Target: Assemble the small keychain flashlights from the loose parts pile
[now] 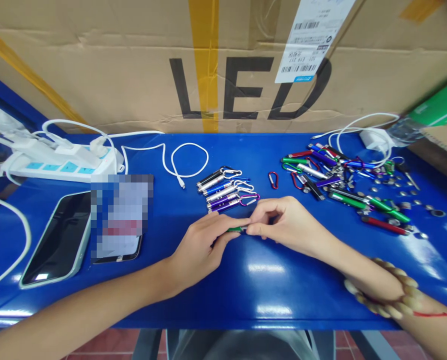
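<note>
My left hand (204, 240) is closed around a small green keychain flashlight (235, 229), most of which its fingers hide. At the flashlight's right end, my right hand (279, 220) pinches with thumb and forefinger; whatever small part lies in that pinch is mostly hidden. Just beyond my hands lies a row of finished-looking keychain flashlights (223, 190) in black, blue, silver and purple, each with a carabiner clip. A loose red carabiner (273, 180) rests to the right of the row.
A pile of coloured flashlight tubes (332, 167), clips and small round caps (399, 192) spreads at the right. Two phones (56, 240) and a white power strip (69, 162) with cables lie at the left. A large cardboard box (133, 75) stands behind the blue table (268, 295).
</note>
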Demonstrator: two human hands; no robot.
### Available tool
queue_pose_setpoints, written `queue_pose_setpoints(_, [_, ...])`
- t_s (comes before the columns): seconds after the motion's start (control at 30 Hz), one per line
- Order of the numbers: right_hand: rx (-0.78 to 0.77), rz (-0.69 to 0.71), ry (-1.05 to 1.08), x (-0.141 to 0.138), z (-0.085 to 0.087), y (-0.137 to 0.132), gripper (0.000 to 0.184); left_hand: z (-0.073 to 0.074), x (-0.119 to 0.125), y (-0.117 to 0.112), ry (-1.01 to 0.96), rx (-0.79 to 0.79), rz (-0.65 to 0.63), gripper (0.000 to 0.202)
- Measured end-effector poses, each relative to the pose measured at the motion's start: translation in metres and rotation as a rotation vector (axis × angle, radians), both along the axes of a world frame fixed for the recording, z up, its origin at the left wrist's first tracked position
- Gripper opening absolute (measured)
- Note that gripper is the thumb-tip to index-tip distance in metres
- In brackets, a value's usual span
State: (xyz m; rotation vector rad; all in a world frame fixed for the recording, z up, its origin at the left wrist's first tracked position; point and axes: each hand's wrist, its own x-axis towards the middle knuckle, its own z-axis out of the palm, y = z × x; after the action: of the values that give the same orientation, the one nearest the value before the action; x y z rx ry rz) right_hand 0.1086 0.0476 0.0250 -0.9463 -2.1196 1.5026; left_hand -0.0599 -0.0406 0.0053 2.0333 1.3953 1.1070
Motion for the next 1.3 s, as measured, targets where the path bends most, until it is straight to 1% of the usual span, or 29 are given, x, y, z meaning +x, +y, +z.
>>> queue_pose_setpoints(0.07, [0.177, -0.026, 0.014, 0.001, -0.001, 0.002, 0.018, 0.000, 0.001, 0.001, -0.033, -0.031, 0.044, 0.021])
queue_pose_setpoints(0.13, [0.389, -0.027, 0.061, 0.004, -0.002, 0.003, 0.016, 0.000, 0.001, 0.001, -0.059, -0.073, 0.080, 0.020])
queue_pose_setpoints(0.23, [0.719, 0.061, 0.136, 0.010, -0.002, 0.005, 0.009, -0.001, 0.001, 0.001, -0.077, -0.106, 0.104, 0.019])
queue_pose_setpoints(0.27, [0.814, 0.093, 0.136, 0.012, -0.002, 0.006, 0.009, -0.001, 0.001, 0.000, -0.078, -0.110, 0.107, 0.020])
queue_pose_setpoints(0.33, [0.945, 0.139, 0.109, 0.016, -0.002, 0.008, 0.013, -0.001, 0.000, 0.000, -0.075, -0.118, 0.105, 0.020])
queue_pose_setpoints(0.43, [1.029, 0.163, 0.091, 0.020, -0.004, 0.009, 0.017, -0.001, -0.001, -0.001, -0.068, -0.125, 0.090, 0.020])
queue_pose_setpoints(0.57, [1.064, 0.170, 0.084, 0.021, -0.005, 0.010, 0.019, 0.000, -0.001, 0.000, -0.078, -0.126, 0.036, 0.021])
queue_pose_setpoints(0.67, [1.036, 0.202, 0.098, 0.021, -0.004, 0.010, 0.019, 0.001, -0.001, 0.001, -0.085, -0.141, -0.007, 0.020])
queue_pose_setpoints(0.83, [1.004, 0.217, 0.126, 0.021, -0.002, 0.011, 0.018, 0.002, 0.000, 0.001, -0.086, -0.180, -0.021, 0.018])
queue_pose_setpoints(0.93, [0.928, 0.220, 0.152, 0.019, -0.002, 0.010, 0.017, 0.002, 0.001, 0.000, -0.089, -0.185, -0.021, 0.016])
queue_pose_setpoints(1.1, [0.780, 0.219, 0.172, 0.014, 0.000, 0.008, 0.019, -0.002, 0.001, -0.003, -0.118, -0.172, -0.027, 0.006])
queue_pose_setpoints(1.2, [0.707, 0.224, 0.190, 0.011, -0.001, 0.007, 0.019, -0.004, 0.000, -0.004, -0.110, -0.157, -0.045, 0.007])
queue_pose_setpoints(1.3, [0.637, 0.210, 0.197, 0.009, -0.004, 0.006, 0.013, -0.006, 0.000, -0.003, -0.095, -0.138, -0.048, 0.008])
